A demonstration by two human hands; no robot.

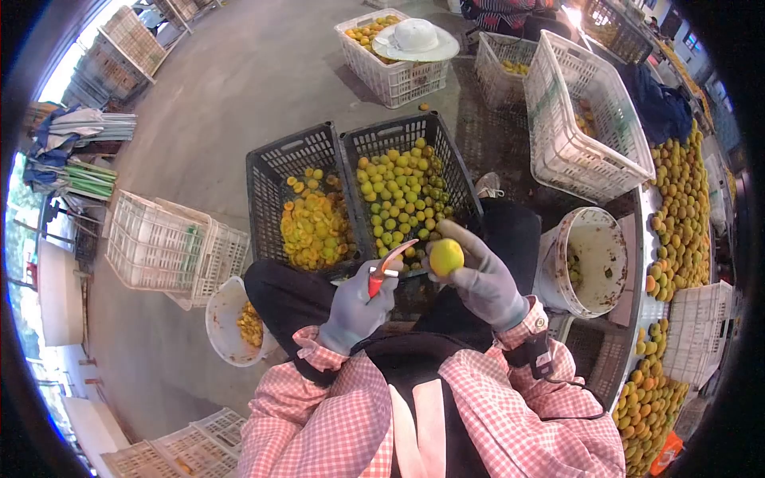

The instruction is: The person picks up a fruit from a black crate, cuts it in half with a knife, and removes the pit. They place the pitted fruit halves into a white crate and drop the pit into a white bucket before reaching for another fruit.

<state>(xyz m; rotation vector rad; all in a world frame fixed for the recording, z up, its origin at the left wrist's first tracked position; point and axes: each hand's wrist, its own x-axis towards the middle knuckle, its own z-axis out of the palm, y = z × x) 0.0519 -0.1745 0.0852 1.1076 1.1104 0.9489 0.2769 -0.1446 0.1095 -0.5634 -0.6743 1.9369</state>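
Observation:
My left hand [358,307], in a grey glove, is closed around the red handle of a knife [390,259] with a short curved blade pointing up and right. In my gloved right hand [482,279] a round yellow apricot [446,257] is held between thumb and fingers. A small gap separates blade and fruit. Both hands are above my lap, at the near side of two black crates. Cut yellow fruit pieces [315,231] fill part of the left black crate [271,163]. Whole green-yellow fruits [398,187] lie in the right black crate [458,159].
A white bucket [219,319] with orange pieces stands left, a stained white bucket [550,263] right. White crates [151,247] stand left; others [590,159] are at the right. A white hat [416,36] rests on a fruit crate. Many fruits [677,215] line the right. Another person [514,16] sits behind.

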